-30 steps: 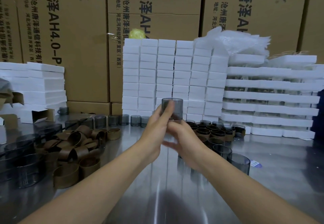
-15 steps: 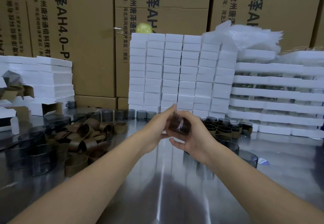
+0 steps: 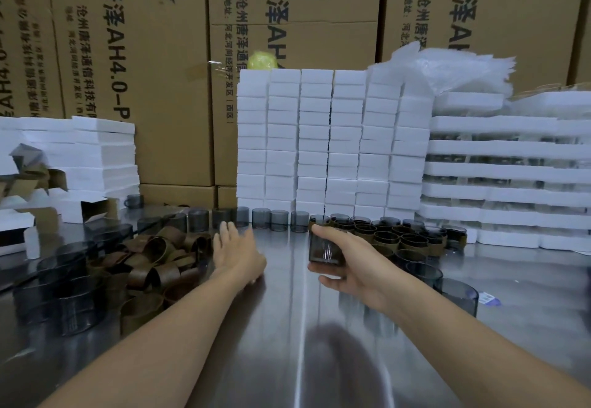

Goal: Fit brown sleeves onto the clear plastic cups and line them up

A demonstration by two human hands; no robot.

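Observation:
My right hand (image 3: 348, 263) grips a clear cup with a brown sleeve (image 3: 323, 249) low over the steel table, thumb over its top. My left hand (image 3: 238, 252) is off the cup, fingers straight, hovering beside the pile of loose brown sleeves (image 3: 153, 260). Sleeved cups (image 3: 399, 236) stand grouped just right of and behind the held cup. Bare smoky cups stand in a row (image 3: 260, 217) along the back and in a cluster at the left (image 3: 68, 292). Two more bare cups (image 3: 455, 294) stand at my right forearm.
White foam blocks (image 3: 332, 139) are stacked behind the cups, with foam trays (image 3: 511, 171) at the right and more foam (image 3: 96, 155) at the left. Tall cardboard boxes (image 3: 287, 24) form the back wall. The steel table (image 3: 287, 311) lies bare between my forearms.
The two hands have parted. My left hand let go of the cup and moved left toward the sleeves. My right hand carried the sleeved cup down and right toward the grouped cups.

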